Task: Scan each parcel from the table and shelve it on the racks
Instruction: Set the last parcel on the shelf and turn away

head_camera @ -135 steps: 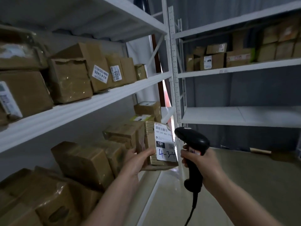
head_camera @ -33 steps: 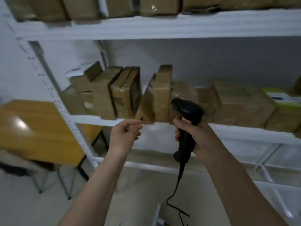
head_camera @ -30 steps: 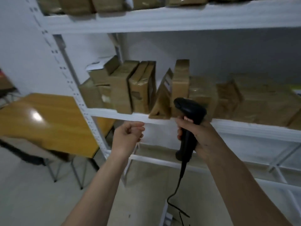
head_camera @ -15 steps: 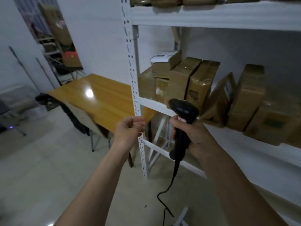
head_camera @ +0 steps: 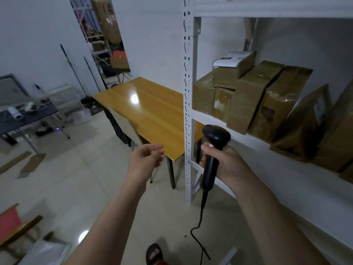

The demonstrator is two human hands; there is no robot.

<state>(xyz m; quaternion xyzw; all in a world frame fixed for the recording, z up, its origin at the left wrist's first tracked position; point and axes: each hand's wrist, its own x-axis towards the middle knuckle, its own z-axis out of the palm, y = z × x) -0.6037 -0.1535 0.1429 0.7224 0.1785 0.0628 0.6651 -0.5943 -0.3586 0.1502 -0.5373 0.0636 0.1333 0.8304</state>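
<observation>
View swung to table (head_camera: 149,111) (hands (head_camera: 145,161) unchanged).

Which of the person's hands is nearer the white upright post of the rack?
Right. The right hand grips the scanner just beside the post; the left hand hangs empty farther out, before the wooden table.

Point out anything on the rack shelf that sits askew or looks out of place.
On the shelf, one flat parcel leans tilted against its neighbour instead of standing upright like the boxes beside it. A white-labelled box is stacked on top of others. Nothing looks spilled or torn.
</observation>
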